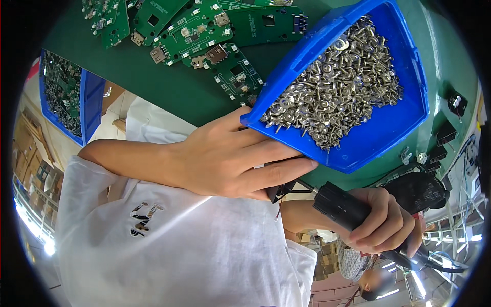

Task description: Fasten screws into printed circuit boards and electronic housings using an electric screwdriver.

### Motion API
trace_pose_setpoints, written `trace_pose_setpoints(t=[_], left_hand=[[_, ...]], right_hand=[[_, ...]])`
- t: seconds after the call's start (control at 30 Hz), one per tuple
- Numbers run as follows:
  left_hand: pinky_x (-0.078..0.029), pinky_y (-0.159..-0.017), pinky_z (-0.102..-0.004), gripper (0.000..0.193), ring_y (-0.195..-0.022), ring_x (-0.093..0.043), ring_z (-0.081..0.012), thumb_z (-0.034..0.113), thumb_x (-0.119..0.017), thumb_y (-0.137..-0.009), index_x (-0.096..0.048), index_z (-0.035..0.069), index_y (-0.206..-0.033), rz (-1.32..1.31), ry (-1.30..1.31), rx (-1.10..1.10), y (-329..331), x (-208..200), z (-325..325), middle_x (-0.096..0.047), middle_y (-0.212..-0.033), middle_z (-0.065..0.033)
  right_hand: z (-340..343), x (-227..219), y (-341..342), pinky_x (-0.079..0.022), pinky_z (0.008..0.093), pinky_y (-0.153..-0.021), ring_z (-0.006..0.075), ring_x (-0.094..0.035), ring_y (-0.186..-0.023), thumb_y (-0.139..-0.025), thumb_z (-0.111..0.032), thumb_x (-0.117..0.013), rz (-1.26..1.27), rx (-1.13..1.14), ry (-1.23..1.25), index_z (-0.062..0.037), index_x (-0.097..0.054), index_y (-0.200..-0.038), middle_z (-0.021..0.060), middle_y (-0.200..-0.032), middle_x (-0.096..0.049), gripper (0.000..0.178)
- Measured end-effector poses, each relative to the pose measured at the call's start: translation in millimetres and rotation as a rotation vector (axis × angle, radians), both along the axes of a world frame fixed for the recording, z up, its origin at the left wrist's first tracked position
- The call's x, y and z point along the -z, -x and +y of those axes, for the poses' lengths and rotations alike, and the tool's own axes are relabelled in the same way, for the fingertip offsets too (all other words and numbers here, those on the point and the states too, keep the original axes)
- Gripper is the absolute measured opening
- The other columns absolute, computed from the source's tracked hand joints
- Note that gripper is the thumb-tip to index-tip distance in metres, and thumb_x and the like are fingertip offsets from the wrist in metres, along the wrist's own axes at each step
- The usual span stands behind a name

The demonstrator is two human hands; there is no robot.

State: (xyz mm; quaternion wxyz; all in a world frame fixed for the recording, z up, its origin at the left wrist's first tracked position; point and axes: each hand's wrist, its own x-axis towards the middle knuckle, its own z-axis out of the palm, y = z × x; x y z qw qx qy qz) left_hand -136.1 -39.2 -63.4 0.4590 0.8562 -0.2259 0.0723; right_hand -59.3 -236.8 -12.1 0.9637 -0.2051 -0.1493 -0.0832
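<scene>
In the middle, my left hand point(230, 158) reaches across beside the near corner of a blue bin point(365, 146). Its fingers are bent and held together around a small black part point(279, 192) with thin wires, mostly hidden below the hand. My right hand point(386, 220) is wrapped around a black electric screwdriver point(342, 205), its tip pointing left toward that part and a cable trailing from its rear end. Many small silver screws point(332, 87) with washer-like heads fill much of the bin.
Several green circuit boards point(194, 36) with metal ports overlap on the green table point(163, 92). A second blue bin point(91, 105) of boards stands at the left. Small black parts point(446, 132) and a black mesh item point(417, 190) lie at the right. Another person point(358, 261) is farther off.
</scene>
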Motion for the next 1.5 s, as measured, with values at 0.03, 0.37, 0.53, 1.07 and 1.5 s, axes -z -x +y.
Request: trace_pose_setpoints(t=[0.03, 0.37, 0.53, 1.07, 1.5], left_hand=[[-0.049, -0.087, -0.0342, 0.049, -0.091, -0.060, -0.0161, 0.027, -0.069, -0.077, -0.068, 0.013, -0.124, 0.000, 0.011, -0.007, -1, -1, 0, -0.064, -0.124, -0.0042], [-0.050, -0.091, -0.0368, 0.045, -0.086, -0.061, -0.0160, 0.024, -0.067, -0.078, -0.069, 0.013, -0.121, -0.005, 0.003, -0.027, -1, 0, -4, -0.065, -0.121, -0.0041], [-0.050, -0.092, -0.0382, 0.046, -0.086, -0.061, -0.0162, 0.025, -0.067, -0.077, -0.069, 0.013, -0.121, -0.001, 0.007, -0.038, 0, -1, -5, -0.065, -0.121, -0.0041], [-0.051, -0.093, -0.0397, 0.055, -0.088, -0.062, -0.0166, 0.031, -0.073, -0.072, -0.068, 0.013, -0.124, 0.011, 0.030, -0.025, -1, 0, -2, -0.066, -0.122, -0.0041], [-0.053, -0.087, -0.0377, 0.064, -0.093, -0.065, -0.0197, 0.040, -0.075, -0.074, -0.065, 0.006, -0.127, 0.053, 0.269, 0.056, 1, 5, 7, -0.065, -0.124, -0.0082]], right_hand=[[-3, 1, 0, -0.050, 0.0316, -0.033, 0.0162, -0.052, -0.041, -0.085, 0.000, -0.060, -0.030, -0.008, 0.003, -0.0054, -0.060, -0.105, 0.0065, -0.064, -0.058, 0.021], [2, -1, -1, -0.047, 0.0277, -0.033, 0.0118, -0.049, -0.037, -0.091, -0.010, -0.056, 0.046, -0.041, -0.072, -0.0077, -0.065, -0.094, 0.0015, -0.059, -0.060, 0.010], [6, -3, -1, -0.048, 0.0279, -0.034, 0.0116, -0.049, -0.038, -0.093, -0.012, -0.054, 0.032, -0.004, -0.054, -0.0079, -0.065, -0.094, 0.0007, -0.059, -0.060, 0.012], [-3, 5, 0, -0.049, 0.0268, -0.036, 0.0104, -0.051, -0.040, -0.078, 0.001, -0.060, 0.124, 0.011, -0.071, -0.0105, -0.064, -0.099, -0.0012, -0.063, -0.061, 0.025], [1, 3, -9, -0.049, 0.0265, -0.038, 0.0120, -0.053, -0.046, -0.075, 0.005, -0.060, 0.181, 0.005, -0.233, -0.0090, -0.063, -0.102, -0.0007, -0.064, -0.059, 0.031]])
